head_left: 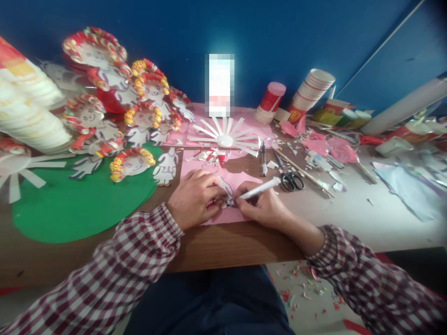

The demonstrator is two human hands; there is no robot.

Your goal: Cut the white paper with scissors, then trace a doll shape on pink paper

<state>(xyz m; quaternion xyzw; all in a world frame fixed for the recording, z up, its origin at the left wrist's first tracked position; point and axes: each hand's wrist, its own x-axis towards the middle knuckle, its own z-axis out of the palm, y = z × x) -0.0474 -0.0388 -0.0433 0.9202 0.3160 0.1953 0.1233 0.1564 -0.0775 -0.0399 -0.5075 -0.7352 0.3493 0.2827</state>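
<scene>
Near the table's front edge, my left hand [199, 196] is closed on a small white paper cutout [227, 190] with dark purple outlines, resting on a pink sheet [240, 177]. My right hand [267, 204] grips a white marker [260, 187], its tip end down at the cutout and hidden by my fingers. Just beyond my right hand are black-handled scissors [292, 181] and a black pen [263, 160]. A similar white paper figure [166, 167] lies left of the pink sheet, beside my left hand.
At the left, several paper-figure heads [143, 116] with curled red and yellow paper hair stand near a green sheet [87, 204] and stacked cups [31, 107]. A fringed white paper cup [224, 139] lies ahead. Paper scraps, a wooden stick [303, 172] and more cups [312, 88] occupy the right.
</scene>
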